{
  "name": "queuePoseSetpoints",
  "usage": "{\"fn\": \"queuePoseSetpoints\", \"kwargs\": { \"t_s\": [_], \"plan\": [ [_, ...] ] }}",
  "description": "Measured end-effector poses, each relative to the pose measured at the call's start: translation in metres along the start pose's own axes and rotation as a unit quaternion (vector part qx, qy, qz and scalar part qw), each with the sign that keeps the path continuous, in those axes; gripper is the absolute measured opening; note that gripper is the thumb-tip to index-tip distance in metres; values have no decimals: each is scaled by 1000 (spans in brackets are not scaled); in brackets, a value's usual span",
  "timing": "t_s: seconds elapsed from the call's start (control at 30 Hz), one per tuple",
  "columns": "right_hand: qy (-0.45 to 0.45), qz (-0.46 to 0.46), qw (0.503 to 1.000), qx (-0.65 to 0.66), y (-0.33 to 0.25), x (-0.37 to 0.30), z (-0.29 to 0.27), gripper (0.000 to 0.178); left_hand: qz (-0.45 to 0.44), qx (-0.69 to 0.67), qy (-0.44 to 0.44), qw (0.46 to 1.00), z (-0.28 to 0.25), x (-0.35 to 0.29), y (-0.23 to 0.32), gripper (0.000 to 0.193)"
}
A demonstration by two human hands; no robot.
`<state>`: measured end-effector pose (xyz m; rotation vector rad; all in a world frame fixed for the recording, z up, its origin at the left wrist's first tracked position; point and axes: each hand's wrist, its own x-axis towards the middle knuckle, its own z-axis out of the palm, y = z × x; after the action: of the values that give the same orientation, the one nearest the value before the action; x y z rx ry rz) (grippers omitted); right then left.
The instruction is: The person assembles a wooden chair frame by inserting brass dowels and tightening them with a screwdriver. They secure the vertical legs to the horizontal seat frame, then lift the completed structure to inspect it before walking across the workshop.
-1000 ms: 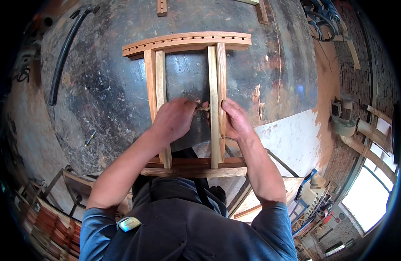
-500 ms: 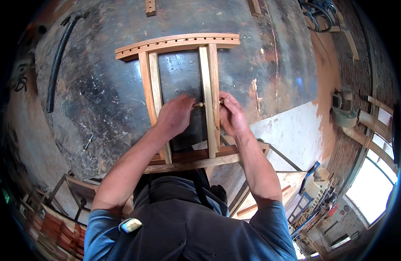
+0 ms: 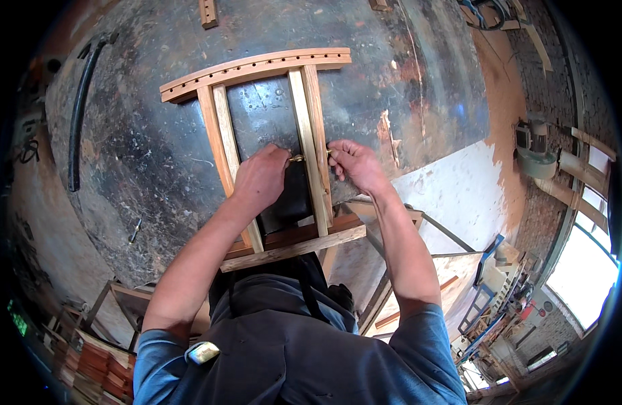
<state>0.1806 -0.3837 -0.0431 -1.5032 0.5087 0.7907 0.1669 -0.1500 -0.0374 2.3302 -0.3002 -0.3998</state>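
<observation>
A wooden frame (image 3: 256, 66) lies in front of me; a row of dark holes runs along its far rail, and paired slats join that to the near rail. Between the slat pairs, my left hand (image 3: 260, 177) pinches a small brass-coloured fitting (image 3: 296, 158) against the inner face of the right pair. On the outer side of that pair, my right hand (image 3: 359, 167) has thumb and forefinger closed on a small brass-coloured piece (image 3: 328, 152). Whether the two pieces join through the slats is hidden.
A stained dark tabletop (image 3: 156, 148) carries a long black bar (image 3: 85, 115) at left and a small metal fitting (image 3: 135, 231) nearer me. Holed wooden pieces, one a short block (image 3: 208, 13), lie at the far edge. A white-topped surface (image 3: 453, 179) adjoins at right.
The frame and table have shifted slightly left in view. My right hand's fingers have drawn a little away from the slat, and its lower fingers have loosened. The left hand keeps its pinch.
</observation>
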Motion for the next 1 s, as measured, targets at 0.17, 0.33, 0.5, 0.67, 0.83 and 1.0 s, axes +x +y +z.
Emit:
{"fn": "queuePoseSetpoints", "kwargs": {
  "t_s": [0.17, 0.33, 0.5, 0.67, 0.83, 1.0],
  "plan": [
    [2, 20, 992, -125, -17, -5, 2, 24, 6, 13, 12, 1000, 1, -1, 1, 15],
    [15, 0, 1000, -17, -6, -3, 6, 27, 14, 24, 17, 999, 2, -2, 2, 16],
    [-9, -9, 1000, -3, -7, -6, 5, 22, 16, 28, 27, 999, 2, -2, 4, 15],
    [0, -12, 999, -46, -5, -2, 4, 24, 11, 43, 25, 999, 2, -2, 5, 15],
    [-1, 0, 1000, -22, -8, -6, 7, 28, 13, 47, 25, 998, 3, -2, 6, 14],
    [-5, -4, 1000, 1, -7, -6, 7, 26, 9, 55, 28, 998, 2, -3, 7, 13]
  ]
}}
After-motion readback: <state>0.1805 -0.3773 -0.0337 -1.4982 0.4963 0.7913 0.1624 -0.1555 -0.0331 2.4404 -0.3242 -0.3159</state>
